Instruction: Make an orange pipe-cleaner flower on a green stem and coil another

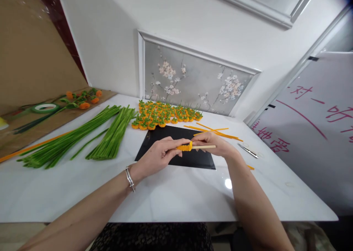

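Note:
A thin wooden stick (pixel 204 147) lies level above a black mat (pixel 154 140), with an orange pipe cleaner (pixel 184 147) wound in coils around its left part. My left hand (pixel 157 156) is closed, fingers and thumb pinching the coiled end of the stick. On the other side my right hand (pixel 211 142) is closed too, its fingertips at the last coil where the pipe cleaner stands up. Its fingers are partly hidden behind the stick.
Small orange-and-green pipe cleaner pieces (pixel 165 115) crowd the table's back. Green pipe cleaner bundles (pixel 107 140) lie left, near green tape (pixel 45 107) and finished flowers (pixel 85 100). Loose orange pipe cleaners (pixel 217 132) and scissors (pixel 248 150) lie right. A whiteboard (pixel 309 133) stands beside the table.

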The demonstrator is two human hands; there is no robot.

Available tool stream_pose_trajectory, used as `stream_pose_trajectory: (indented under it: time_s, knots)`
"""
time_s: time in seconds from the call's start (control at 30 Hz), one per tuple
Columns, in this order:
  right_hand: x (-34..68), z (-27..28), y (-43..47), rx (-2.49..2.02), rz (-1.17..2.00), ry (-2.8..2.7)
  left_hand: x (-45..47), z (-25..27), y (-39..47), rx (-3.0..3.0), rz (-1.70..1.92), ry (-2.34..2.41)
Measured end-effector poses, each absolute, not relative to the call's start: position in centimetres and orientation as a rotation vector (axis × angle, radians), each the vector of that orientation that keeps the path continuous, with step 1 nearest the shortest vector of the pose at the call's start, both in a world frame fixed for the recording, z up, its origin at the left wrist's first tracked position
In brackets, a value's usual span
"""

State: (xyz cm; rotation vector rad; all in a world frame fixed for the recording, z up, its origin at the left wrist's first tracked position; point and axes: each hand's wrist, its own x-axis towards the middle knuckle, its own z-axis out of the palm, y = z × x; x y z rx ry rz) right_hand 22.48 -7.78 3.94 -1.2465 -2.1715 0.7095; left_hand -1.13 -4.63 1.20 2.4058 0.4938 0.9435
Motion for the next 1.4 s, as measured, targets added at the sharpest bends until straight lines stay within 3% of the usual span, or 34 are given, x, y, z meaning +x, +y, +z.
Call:
stream_pose_trajectory:
  time_s: [0.3,0.6,0.77,1.0,1.4]
  knots:
    - [20.5,3.9,-9.8,-1.334,0.581,-2.355,-1.2,0.9,-4.3,2.406,1.117,0.602]
    - [19.2,5.4,-12.3,-1.458,-0.016,-2.389,-1.3,0.6,-3.7,2.532,1.162,0.665]
    - [19.5,6.0,-11.9,-1.406,-0.194,-2.263,-1.3,0.4,-3.3,2.558,1.172,0.635]
    - [19.5,5.7,-10.6,-1.209,-0.090,-2.100,-1.3,0.4,-3.4,2.570,1.141,0.499]
    - [19.5,4.1,-9.4,-1.395,0.027,-1.894,-0.7,0.6,-4.5,2.524,1.058,0.586]
